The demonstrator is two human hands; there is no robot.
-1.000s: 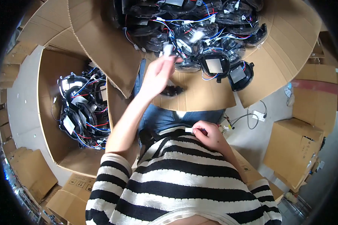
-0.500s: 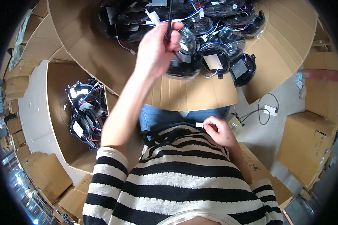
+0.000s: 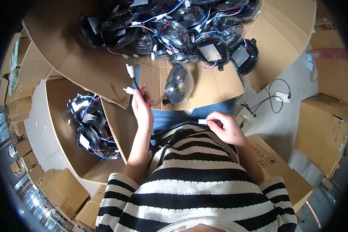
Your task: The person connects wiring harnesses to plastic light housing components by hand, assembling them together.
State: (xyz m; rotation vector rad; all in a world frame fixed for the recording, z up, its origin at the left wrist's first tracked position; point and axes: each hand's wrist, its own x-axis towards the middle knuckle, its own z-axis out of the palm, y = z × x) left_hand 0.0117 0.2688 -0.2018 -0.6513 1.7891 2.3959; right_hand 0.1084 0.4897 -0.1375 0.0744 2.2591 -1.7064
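My left hand (image 3: 142, 106) is closed on a thin black cable (image 3: 135, 83) with white plug ends, just in front of the big carton's flap. Close to its right, a round lamp unit (image 3: 179, 84) with a clear lens and black housing lies tilted on the flap. Motion smears it, and I cannot tell whether the cable joins it. In front of my waist, my right hand (image 3: 227, 128) pinches a small white connector (image 3: 202, 121); whatever lies behind its fingers is hidden.
A large open carton (image 3: 286, 50) holds several heaped lamp units (image 3: 174, 33) with coloured wires. At the left, a second carton (image 3: 60, 127) contains more lamps (image 3: 91, 127). Closed cartons (image 3: 323, 129) stand at the right, near a black cord (image 3: 272, 106) on the floor.
My left hand has come back toward me and left, out from over the heap. A lamp unit now lies lower on the flap. My right hand has barely moved, still pinching the connector.
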